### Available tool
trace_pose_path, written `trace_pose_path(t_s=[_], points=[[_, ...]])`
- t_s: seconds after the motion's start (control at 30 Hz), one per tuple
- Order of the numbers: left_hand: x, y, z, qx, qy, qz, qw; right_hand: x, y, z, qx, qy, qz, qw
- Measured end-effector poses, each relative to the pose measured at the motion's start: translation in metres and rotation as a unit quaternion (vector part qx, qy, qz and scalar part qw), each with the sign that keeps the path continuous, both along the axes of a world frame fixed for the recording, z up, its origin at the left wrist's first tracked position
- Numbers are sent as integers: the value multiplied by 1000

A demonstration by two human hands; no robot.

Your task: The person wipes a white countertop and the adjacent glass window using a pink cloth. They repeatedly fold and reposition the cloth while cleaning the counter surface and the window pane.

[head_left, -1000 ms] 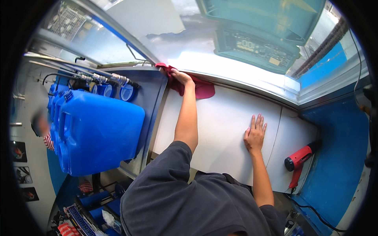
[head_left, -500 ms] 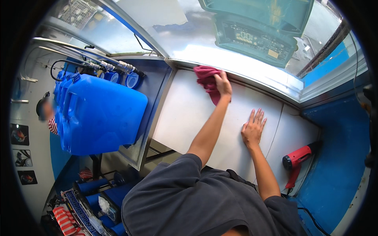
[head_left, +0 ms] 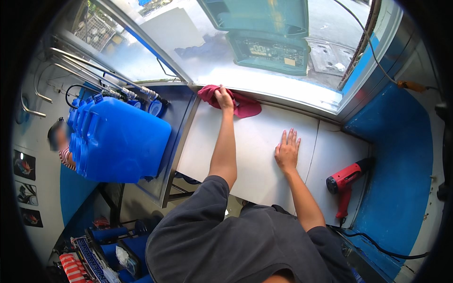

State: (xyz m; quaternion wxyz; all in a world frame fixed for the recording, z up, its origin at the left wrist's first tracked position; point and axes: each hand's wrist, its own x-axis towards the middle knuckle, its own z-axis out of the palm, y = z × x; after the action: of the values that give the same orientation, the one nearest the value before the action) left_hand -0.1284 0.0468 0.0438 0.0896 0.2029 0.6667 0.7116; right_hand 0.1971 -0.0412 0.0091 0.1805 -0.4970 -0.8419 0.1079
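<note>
Leftward has moved the left hand point(head_left: 224, 99) with the red cloth point(head_left: 246, 106), gripped at the white counter's point(head_left: 255, 151) far-left corner — right hand point(head_left: 287, 153) lies flat, holding nothing. Wiping seems unfinished — how much remains, I cannot tell.

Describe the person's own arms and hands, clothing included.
The person wears a dark grey, short-sleeved shirt. Its left sleeve and right sleeve look loose and plain, with no print showing, and end near the elbows. The forearms are bare. Neither the left hand nor the right hand wears a glove, and no watch or bracelet shows.
</note>
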Motion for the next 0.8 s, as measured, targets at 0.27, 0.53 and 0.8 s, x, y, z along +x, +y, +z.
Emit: trace_pose_path(t_s=[0.27,0.53,0.8], points=[[-26,-4,-12,-106,117,56,986,-4,0,5,-14,-10,-8,1000],[-69,-9,14,-33,20,34,999,-7,1,7,-29,-56,-12,998],[-93,8,1,64,-27,40,997,-8,1,11,-34,-43,-16,998]])
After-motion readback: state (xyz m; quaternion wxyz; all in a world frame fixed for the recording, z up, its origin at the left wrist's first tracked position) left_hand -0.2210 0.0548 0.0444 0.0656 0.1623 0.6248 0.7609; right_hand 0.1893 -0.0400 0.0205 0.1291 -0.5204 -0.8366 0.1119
